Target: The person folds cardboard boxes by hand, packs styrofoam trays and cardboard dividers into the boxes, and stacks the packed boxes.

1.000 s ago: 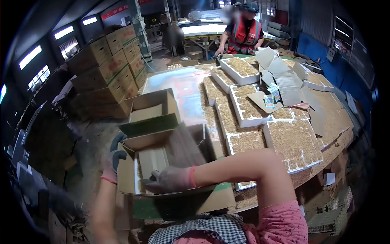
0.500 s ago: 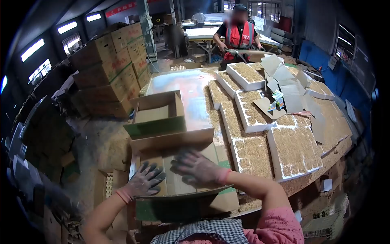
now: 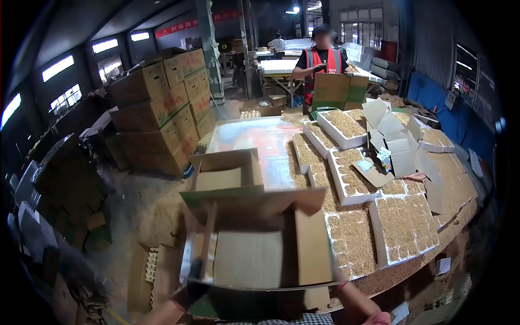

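An open cardboard box (image 3: 249,260) is close in front of me, with its flaps up and a flat cardboard sheet on its bottom. My left hand (image 3: 194,286), in a dark-fingered glove and blurred, holds the box at its near left corner. At the near right corner is my right hand (image 3: 338,277), mostly hidden by the box side, with its fingers out of sight. Just beyond stands a second open box (image 3: 227,170) with a green lower edge. White foam trays (image 3: 403,225) filled with brown grainy material lie to the right.
Stacked cartons (image 3: 157,108) rise at the left. Torn cardboard (image 3: 401,149) lies over the trays. A co-worker in a red vest (image 3: 325,59) holds a cardboard box (image 3: 333,91) across the table. On the floor at lower left is a carton with pale egg-tray-like packing (image 3: 151,265).
My hands have left the box's inside bottom for its near corners. The far flap now stands up differently, and the view has shifted. The co-worker now holds an upright cardboard box.
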Motion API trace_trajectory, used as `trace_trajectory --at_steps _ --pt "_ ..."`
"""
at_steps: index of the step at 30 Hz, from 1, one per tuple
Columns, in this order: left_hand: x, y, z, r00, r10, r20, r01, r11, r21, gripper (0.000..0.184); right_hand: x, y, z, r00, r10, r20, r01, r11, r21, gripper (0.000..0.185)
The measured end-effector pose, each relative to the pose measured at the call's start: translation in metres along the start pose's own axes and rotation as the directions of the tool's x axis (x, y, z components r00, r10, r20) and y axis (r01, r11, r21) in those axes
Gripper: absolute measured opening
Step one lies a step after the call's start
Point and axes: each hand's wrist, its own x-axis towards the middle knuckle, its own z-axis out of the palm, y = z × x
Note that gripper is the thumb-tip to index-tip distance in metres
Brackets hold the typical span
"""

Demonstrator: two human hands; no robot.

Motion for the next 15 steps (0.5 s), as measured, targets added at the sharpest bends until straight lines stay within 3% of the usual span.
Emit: trace_trajectory --at_steps 3,6,8,11,13,15 --pt "0.068 0.050 0.070 0.937 0.316 0.147 -0.316 0.948 -0.023 0.043 0.024 -0.084 0.017 0.989 -0.142 0.039 0.145 0.984 -0.099 0.049" --pt "0.134 0.127 0.141 0.834 0.472 0.284 -0.449 0.882 -0.146 0.045 0.103 -0.149 0.065 0.948 -0.287 0.135 0.313 0.919 -0.239 0.047" --pt "0.165 0.173 0.173 0.796 0.502 0.340 -0.498 0.861 -0.104 0.046 0.175 -0.160 0.098 0.934 -0.312 0.171 0.352 0.884 -0.308 0.046" --pt "0.185 0.223 0.189 0.768 0.506 0.392 -0.594 0.792 0.140 0.049 0.269 -0.124 0.128 0.944 -0.276 0.179 0.328 0.835 -0.442 0.044" --pt "0.191 0.240 0.176 0.784 0.533 0.317 -0.593 0.794 0.132 0.053 0.312 -0.086 0.138 0.953 -0.240 0.186 0.304 0.787 -0.537 0.043" --pt "0.196 0.252 0.147 0.879 0.429 0.206 -0.458 0.881 0.120 0.054 0.341 -0.051 0.141 0.961 -0.196 0.194 0.275 0.737 -0.617 0.042"
